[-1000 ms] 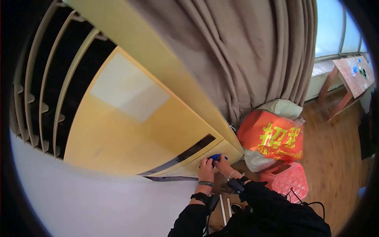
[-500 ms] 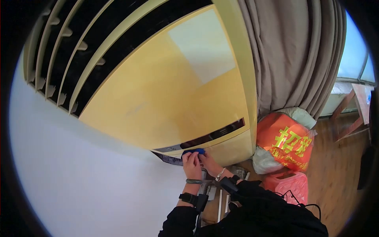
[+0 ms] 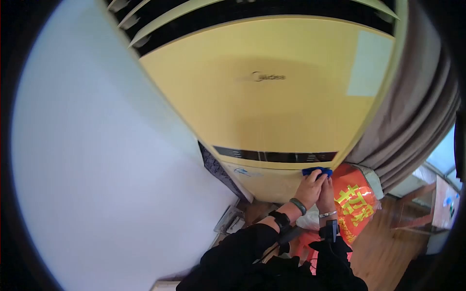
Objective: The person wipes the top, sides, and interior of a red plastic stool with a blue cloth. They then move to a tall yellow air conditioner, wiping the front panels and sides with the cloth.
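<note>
A tall cream air conditioner (image 3: 252,116) stands in front of me, with a dark display strip (image 3: 276,156) across it. Below the right end of that strip, a blue cloth (image 3: 307,171) is pressed against the front panel. My left hand (image 3: 309,189), a dark bangle on its wrist, has its fingers closed on the cloth. Right beside it is my right hand (image 3: 326,195), wearing a silver bracelet; its fingers also grip the cloth at its right side, partly hidden by the left hand.
An orange-red bag (image 3: 353,196) sits right of the unit, with a pink plastic basket (image 3: 306,240) below it. A brown curtain (image 3: 403,121) hangs at the right. The white wall (image 3: 107,160) is on the left. A wooden stand (image 3: 420,208) is farther right.
Both hands have moved with the blue cloth from the left part of the panel, under the display strip, to its right end. The view has turned, and the logo now shows.
</note>
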